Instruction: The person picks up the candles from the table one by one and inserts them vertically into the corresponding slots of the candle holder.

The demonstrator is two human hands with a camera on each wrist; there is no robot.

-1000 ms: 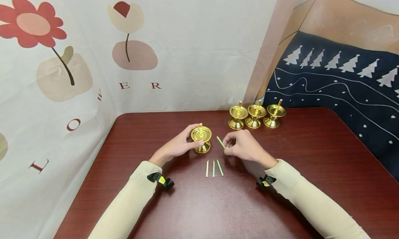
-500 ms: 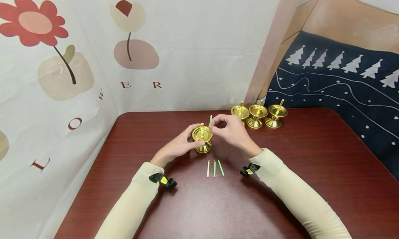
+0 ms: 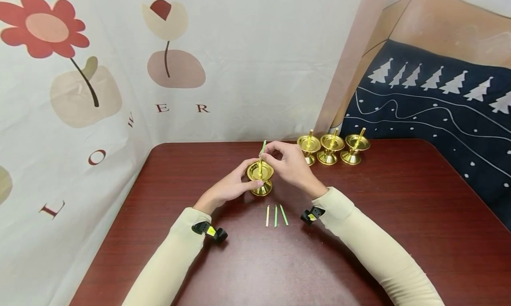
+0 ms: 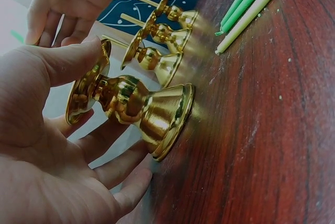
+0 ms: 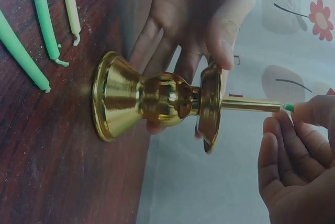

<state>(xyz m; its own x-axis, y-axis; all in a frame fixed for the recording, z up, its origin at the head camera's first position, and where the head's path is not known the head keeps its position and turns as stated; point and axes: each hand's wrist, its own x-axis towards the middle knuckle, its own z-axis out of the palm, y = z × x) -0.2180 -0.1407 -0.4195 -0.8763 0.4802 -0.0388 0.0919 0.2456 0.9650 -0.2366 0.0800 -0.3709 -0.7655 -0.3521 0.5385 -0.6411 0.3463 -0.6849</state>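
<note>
A brass candle holder (image 3: 262,190) stands upright on the table, with a wide dish and a thin tube rising from its middle. My left hand (image 3: 228,187) holds it by the dish, thumb on the rim and fingers behind. Between the thumb and fingertips of my right hand (image 3: 293,166) a thin green candle (image 3: 264,146) is pinched, upright and leaning slightly. The right wrist view shows the candle's lower end (image 5: 288,107) right at the mouth of the tube (image 5: 251,104); the fingers hide the part above it.
Three matching brass holders (image 3: 328,157) stand in a row at the back right, the leftmost partly behind my right hand. In front of the held holder lie two green candles (image 3: 276,217) and a pale yellow candle (image 3: 267,217). Printed cloth hangs behind the table (image 3: 175,266).
My right hand has brought the green candle up and leftward, from beside the holder to over its tube, turning it upright. The left hand keeps its hold on the holder.
</note>
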